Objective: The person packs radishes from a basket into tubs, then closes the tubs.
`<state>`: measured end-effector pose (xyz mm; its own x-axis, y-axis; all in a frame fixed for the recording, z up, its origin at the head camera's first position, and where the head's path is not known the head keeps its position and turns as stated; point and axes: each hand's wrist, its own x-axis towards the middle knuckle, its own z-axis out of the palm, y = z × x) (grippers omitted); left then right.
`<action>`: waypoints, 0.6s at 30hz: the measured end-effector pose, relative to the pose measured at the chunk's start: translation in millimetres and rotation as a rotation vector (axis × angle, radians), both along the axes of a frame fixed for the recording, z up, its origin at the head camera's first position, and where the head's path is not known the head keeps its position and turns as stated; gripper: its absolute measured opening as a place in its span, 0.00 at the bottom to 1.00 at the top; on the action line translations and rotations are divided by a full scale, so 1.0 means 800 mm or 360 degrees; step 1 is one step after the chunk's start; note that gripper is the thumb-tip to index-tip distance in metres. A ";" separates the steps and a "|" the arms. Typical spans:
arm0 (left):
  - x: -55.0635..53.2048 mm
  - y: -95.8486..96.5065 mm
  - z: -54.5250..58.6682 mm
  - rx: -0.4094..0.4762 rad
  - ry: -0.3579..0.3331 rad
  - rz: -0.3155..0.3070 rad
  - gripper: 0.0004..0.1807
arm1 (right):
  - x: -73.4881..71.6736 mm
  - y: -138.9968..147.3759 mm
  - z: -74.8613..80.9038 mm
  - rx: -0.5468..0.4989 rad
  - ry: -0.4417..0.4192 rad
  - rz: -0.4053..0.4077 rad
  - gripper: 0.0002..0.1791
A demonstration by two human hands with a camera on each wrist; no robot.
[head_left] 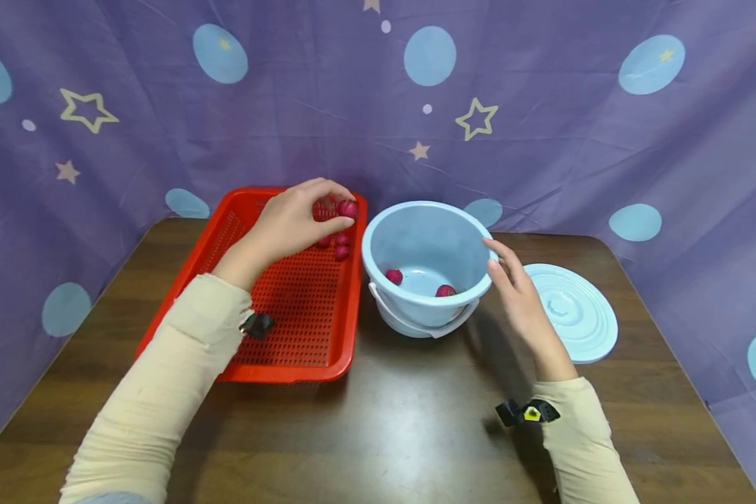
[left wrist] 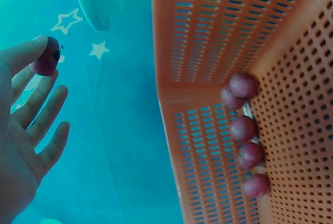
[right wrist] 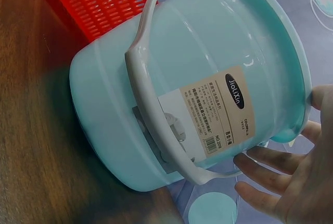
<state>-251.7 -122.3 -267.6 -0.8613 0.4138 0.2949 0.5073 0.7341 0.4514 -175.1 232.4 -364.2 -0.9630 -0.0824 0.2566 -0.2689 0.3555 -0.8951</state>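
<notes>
Centre frame, a left hand [head_left: 290, 218] pinches a round crimson object [head_left: 348, 208]; the right hand [head_left: 524, 304] holds a pale-blue plastic bucket [head_left: 437, 238] by its rim.

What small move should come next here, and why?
Probably the left hand should carry its pinched red fruit to the blue bucket: two similar fruits lie inside, others lie in the red basket, and the right hand touches the bucket's rim.

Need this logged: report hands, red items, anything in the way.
Left hand pinching round red item. Right hand touching bucket rim. Two red items visible inside. Bucket mouth uncovered, lid aside.
</notes>
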 end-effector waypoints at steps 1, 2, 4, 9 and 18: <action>0.002 0.002 0.002 0.0013 0.0006 0.0001 0.19 | 0.000 0.000 0.000 -0.0005 0.0000 0.0000 0.26; 0.003 0.005 0.003 0.0023 0.0013 0.0002 0.19 | 0.000 0.000 0.000 -0.0004 0.0000 -0.0002 0.26; 0.006 0.010 0.007 0.0040 0.0016 0.0004 0.19 | 0.000 -0.001 0.000 -0.0005 0.0000 -0.0004 0.26; 0.012 0.025 0.011 0.0051 0.0010 -0.0007 0.19 | 0.001 -0.004 0.001 -0.0012 -0.0010 0.0000 0.26; 0.020 0.054 0.012 0.0006 -0.0010 -0.0090 0.20 | 0.001 -0.003 0.000 0.0022 0.0006 -0.0024 0.26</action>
<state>-235.3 -79.1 -258.1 -0.8382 0.4611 0.2914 0.5454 0.7024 0.4574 -174.0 229.9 -364.2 -0.9632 -0.0712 0.2592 -0.2668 0.3722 -0.8890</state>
